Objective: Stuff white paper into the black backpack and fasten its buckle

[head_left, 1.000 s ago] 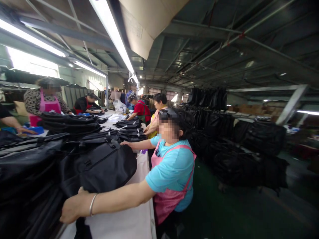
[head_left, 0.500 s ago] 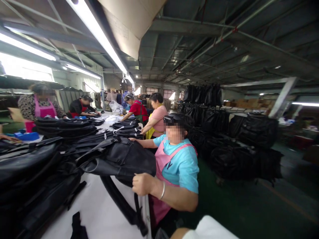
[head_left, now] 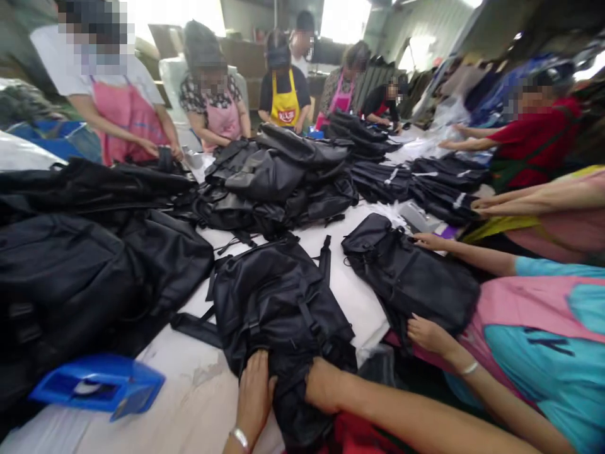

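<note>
A black backpack (head_left: 283,309) lies on the white table (head_left: 208,403) straight in front of me. My left hand (head_left: 254,394), a bracelet on its wrist, rests flat and open on the backpack's near end. My right hand (head_left: 320,386) pushes into the folds of the same backpack just to the right, and its fingers are hidden in the fabric. To the right, a co-worker in a blue shirt and pink apron has a hand (head_left: 425,334) on a second black backpack (head_left: 411,280).
A blue plastic tool (head_left: 97,386) lies at the near left. Heaps of black backpacks (head_left: 278,170) cover the left and middle of the table. Several aproned people work along the far side and the right side.
The view has swung from looking along the work line down onto the table. My two hands now lie on a backpack in front of me. The co-worker's bag has come down onto the table.
</note>
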A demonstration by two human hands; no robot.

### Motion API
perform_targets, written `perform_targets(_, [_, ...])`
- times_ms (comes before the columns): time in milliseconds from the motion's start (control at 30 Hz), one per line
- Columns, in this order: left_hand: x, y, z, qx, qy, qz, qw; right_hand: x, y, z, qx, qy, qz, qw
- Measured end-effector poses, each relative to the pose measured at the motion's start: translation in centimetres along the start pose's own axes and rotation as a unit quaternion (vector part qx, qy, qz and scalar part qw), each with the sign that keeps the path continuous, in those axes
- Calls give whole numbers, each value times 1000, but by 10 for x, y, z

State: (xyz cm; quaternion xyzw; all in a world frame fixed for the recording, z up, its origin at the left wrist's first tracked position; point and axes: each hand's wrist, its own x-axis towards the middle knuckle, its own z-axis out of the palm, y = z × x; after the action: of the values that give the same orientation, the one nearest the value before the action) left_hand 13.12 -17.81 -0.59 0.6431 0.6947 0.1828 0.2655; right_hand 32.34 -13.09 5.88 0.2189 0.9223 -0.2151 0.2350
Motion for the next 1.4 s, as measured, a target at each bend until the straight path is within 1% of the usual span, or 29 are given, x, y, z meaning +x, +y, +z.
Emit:
perform_targets(67, [7,0,-1,77,-9,9,997,-9,-6,3,-63,-37,-3,997])
perform_targets(100, [11,3,-4,95,-14,8,995,-15,-4,4,-71,-37,1,997])
perform_targets(167, [18,11,-11,107,-21,4,994,-26,2,5,-69,-11,7,998])
perform_targets(233, [21,18,-19,96,-51,0,994,-30,5,5,-62,31,0,998])
perform_targets(333, [15,24,-29,67,-122,6,990,-28,4,4,-25,81,22,996])
perform_targets(400, [7,24,-32,58,-149,22,987,-23,1,-1,15,84,49,995])
perform_targets(433, [4,24,-33,56,-146,27,987,-21,0,-5,37,80,60,994])
perform_targets(500, [3,21,-32,53,-118,26,991,-14,-1,-13,80,84,82,990])
perform_targets(600, [14,17,-31,55,-63,21,996,-1,2,-24,110,102,113,982])
perform_targets(633, [20,15,-31,60,-58,22,996,4,4,-27,102,97,119,983])
perform_targets(700, [34,13,-31,66,-64,25,995,15,10,-31,67,68,142,985])
perform_targets(767, [45,11,-31,60,-74,27,995,25,18,-33,40,45,190,980])
perform_targets(833, [48,10,-32,53,-72,29,996,33,23,-34,40,55,232,970])
perform_targets(900, [40,13,-33,46,-65,30,996,38,24,-32,60,78,245,965])
perform_targets(967, [23,17,-35,37,-62,37,997,41,24,-23,82,85,249,961])
perform_targets(1033, [4,17,-37,18,-65,54,996,44,30,-8,105,85,252,958])
perform_targets(1067, [-6,13,-39,-7,-56,63,996,48,37,2,119,96,235,960])
perform_targets(1100, [-15,5,-41,-59,-4,62,996,53,46,12,129,98,236,958])
perform_targets(1133, [-26,-6,-44,-84,58,43,994,59,56,22,137,98,224,960])
perform_targets(1167, [-39,-22,-50,-94,128,8,987,65,65,31,141,96,224,960])
perform_targets(1200, [-53,-41,-57,-87,198,-41,975,71,73,38,143,99,225,959])
perform_targets(1267, [-86,-87,-77,-37,299,-164,939,77,81,45,144,104,238,955])
perform_targets(1300, [-102,-112,-89,14,325,-221,920,78,82,46,146,108,243,953])
perform_targets(1333, [-116,-137,-101,79,326,-263,905,78,81,44,149,110,244,952])
perform_targets(1367, [-129,-159,-114,154,312,-301,888,77,78,41,155,109,242,952])
perform_targets(1400, [-139,-179,-127,178,309,-322,877,75,75,37,163,107,237,952])
